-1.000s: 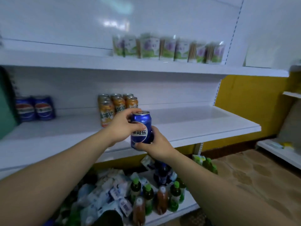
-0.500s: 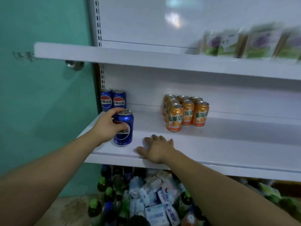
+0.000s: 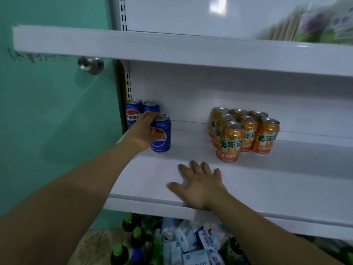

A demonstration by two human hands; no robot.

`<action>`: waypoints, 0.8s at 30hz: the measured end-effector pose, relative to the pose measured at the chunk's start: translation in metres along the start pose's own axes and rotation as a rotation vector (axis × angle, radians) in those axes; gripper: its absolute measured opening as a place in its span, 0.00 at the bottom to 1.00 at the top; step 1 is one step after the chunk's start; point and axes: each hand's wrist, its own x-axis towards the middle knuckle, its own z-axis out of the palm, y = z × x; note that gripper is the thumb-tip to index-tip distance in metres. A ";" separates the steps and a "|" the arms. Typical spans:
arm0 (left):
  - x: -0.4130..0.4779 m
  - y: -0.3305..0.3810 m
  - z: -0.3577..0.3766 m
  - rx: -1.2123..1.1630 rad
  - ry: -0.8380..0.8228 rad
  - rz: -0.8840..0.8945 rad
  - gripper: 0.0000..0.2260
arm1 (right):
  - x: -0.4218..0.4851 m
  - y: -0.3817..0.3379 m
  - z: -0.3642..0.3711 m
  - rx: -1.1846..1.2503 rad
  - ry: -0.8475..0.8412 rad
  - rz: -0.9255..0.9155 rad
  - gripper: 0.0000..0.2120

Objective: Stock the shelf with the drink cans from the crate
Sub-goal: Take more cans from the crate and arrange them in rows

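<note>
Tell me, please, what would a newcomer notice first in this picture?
The eye goes first to the left hand, which holds a blue can upright at the left end of the middle shelf, just in front of two more blue cans. To the right stands a tight cluster of orange cans, and the right hand lies flat near the shelf's front edge.

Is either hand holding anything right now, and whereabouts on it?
The left hand holds a blue can by its upper side, near the rim. The right hand lies flat on the shelf, holding nothing.
</note>
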 end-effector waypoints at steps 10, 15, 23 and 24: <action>0.061 -0.029 0.017 0.501 0.120 0.115 0.32 | 0.003 0.001 0.000 0.012 -0.001 -0.009 0.38; 0.086 -0.030 0.028 0.603 0.072 0.030 0.31 | 0.004 0.001 0.003 0.025 -0.001 -0.009 0.37; 0.102 -0.028 0.040 0.581 0.069 -0.023 0.32 | 0.003 0.002 -0.001 0.054 -0.036 0.004 0.37; 0.102 -0.027 0.039 0.575 0.067 -0.023 0.32 | 0.003 0.002 -0.001 0.057 -0.036 0.003 0.37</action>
